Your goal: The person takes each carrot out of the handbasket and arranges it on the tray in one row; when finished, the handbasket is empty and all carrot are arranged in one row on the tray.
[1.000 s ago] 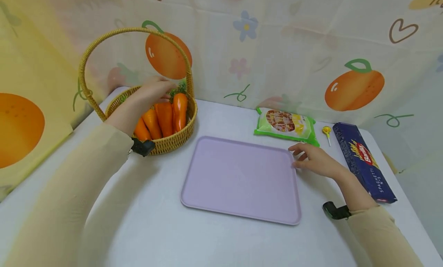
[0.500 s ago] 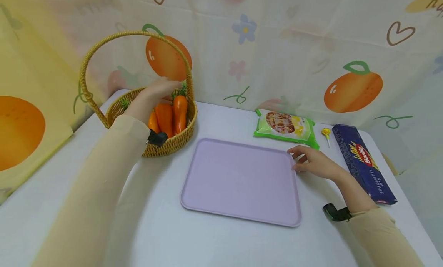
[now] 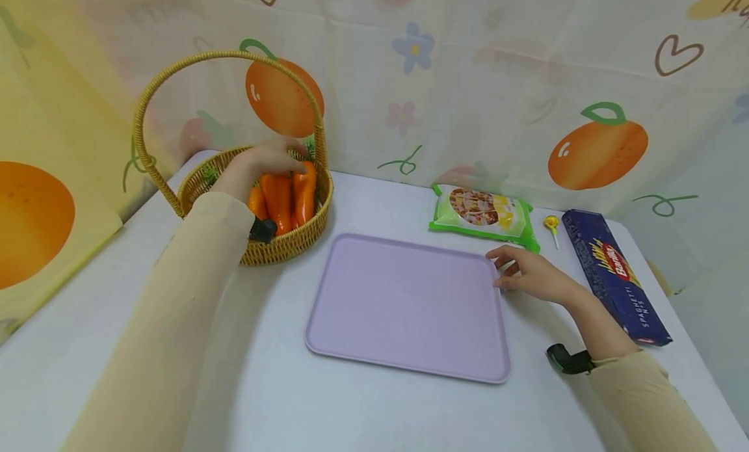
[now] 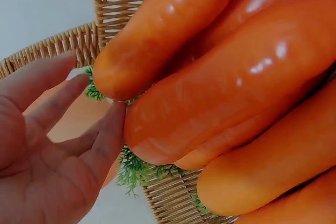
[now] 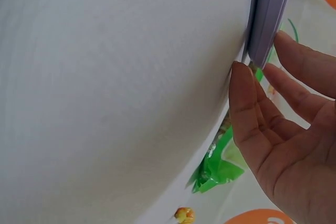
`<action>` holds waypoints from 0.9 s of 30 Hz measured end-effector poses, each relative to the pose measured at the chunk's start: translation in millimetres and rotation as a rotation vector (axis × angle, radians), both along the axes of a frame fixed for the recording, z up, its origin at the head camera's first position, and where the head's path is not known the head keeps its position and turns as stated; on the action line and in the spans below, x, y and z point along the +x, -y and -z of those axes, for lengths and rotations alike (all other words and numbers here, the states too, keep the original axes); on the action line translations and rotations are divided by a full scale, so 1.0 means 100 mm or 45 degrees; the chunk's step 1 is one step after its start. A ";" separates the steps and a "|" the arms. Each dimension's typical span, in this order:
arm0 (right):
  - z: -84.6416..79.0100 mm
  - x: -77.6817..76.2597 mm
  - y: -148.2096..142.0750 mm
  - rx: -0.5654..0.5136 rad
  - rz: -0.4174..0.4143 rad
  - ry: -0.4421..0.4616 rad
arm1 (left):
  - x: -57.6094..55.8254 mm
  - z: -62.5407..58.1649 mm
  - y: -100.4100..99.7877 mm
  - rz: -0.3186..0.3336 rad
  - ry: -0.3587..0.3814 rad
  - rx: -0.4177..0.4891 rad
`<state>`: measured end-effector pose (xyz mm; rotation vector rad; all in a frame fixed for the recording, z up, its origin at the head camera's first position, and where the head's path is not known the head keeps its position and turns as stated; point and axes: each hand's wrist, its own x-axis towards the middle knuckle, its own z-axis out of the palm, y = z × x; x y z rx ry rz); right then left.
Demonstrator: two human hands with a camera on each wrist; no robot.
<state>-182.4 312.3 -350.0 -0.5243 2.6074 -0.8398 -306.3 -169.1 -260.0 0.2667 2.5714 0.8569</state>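
My left hand (image 3: 270, 158) reaches over the wicker basket (image 3: 292, 245), above the ends of several glossy orange carrots (image 3: 278, 201) with green tops. In the left wrist view, the fingers of that hand (image 4: 52, 166) are spread loosely, and one fingertip meets the end of a carrot (image 4: 220, 95). Nothing is gripped there. At the far right corner of a lilac tray (image 3: 404, 305), my right hand (image 3: 531, 274) rests with relaxed, slightly bent fingers. The right wrist view has its thumb and fingers beside the tray's rim (image 5: 269, 19); whether they press on it is unclear.
Behind the tray lies a green snack bag (image 3: 482, 212). A yellow lollipop (image 3: 552, 223) and a dark blue spaghetti box (image 3: 614, 273) lie to its right. The basket's tall handle (image 3: 140, 114) arches over my left hand. A printed cloth (image 3: 468, 101) hangs behind.
My left hand has shifted right over the basket, then dipped toward the carrot ends, with its fingers lower now. The right hand and the tray have stayed in place.
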 end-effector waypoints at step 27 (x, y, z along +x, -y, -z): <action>0.00 0.01 0.01 0.033 -0.008 -0.028 | -0.05 0.08 -0.01 0.091 -0.099 -0.159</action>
